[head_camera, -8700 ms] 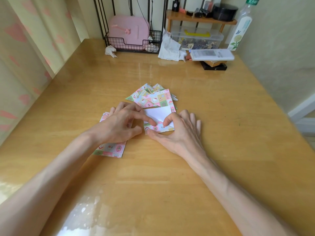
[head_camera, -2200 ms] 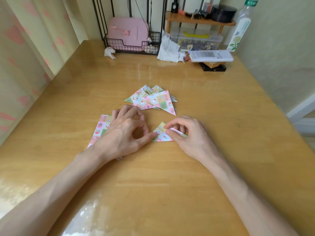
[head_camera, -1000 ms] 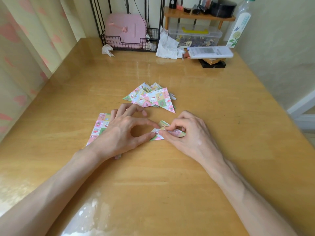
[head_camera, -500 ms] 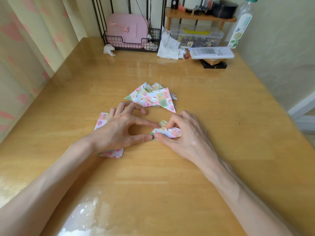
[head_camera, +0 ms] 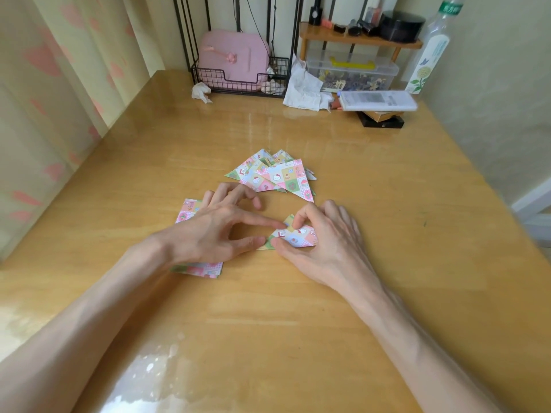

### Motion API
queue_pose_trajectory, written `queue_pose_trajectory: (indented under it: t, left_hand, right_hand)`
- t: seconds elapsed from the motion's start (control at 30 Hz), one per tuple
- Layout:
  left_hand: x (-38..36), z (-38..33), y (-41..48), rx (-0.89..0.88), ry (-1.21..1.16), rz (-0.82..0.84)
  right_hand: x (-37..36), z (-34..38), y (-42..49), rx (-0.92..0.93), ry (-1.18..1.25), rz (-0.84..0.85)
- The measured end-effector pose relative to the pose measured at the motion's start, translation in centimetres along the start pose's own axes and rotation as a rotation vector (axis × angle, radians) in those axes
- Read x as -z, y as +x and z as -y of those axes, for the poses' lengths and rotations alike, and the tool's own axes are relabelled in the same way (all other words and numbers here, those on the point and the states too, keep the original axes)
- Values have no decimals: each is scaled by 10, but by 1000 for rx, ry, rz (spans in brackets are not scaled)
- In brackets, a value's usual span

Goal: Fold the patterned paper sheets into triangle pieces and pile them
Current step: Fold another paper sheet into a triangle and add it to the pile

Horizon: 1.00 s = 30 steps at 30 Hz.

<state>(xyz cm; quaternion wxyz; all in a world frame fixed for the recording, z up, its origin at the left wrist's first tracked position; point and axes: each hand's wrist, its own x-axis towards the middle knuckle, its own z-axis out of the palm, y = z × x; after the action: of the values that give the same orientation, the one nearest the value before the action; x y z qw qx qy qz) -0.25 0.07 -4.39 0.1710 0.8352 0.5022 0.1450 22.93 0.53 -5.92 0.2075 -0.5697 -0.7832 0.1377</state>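
Small folded patterned paper triangle (head_camera: 293, 235) flat on yellow wooden bench (head_camera: 298, 323). Long axis left-right, sharp corner toward left hand (head_camera: 214, 234), other end seemingly under right hand (head_camera: 325, 242). Left hand: straight index and thumb tips press that corner. Right hand: thumb and curled index pinch triangle. Pile of finished patterned triangles (head_camera: 274, 175) just beyond. Stack of unfolded patterned sheets (head_camera: 196, 268) under left hand.

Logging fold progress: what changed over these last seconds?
The sheet being folded, white side up earlier, is now a smaller patterned triangle, pinched by the right hand, the left hand touching its corner. The triangle pile and sheet stack stayed put.
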Motion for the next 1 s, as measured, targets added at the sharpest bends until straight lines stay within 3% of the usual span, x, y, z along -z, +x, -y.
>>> queue_pose_trajectory:
  t: [1.0]
  left_hand:
    - [5,-4,1,50,-38,64]
  right_hand:
    - [-4,8,11,-136,11,119]
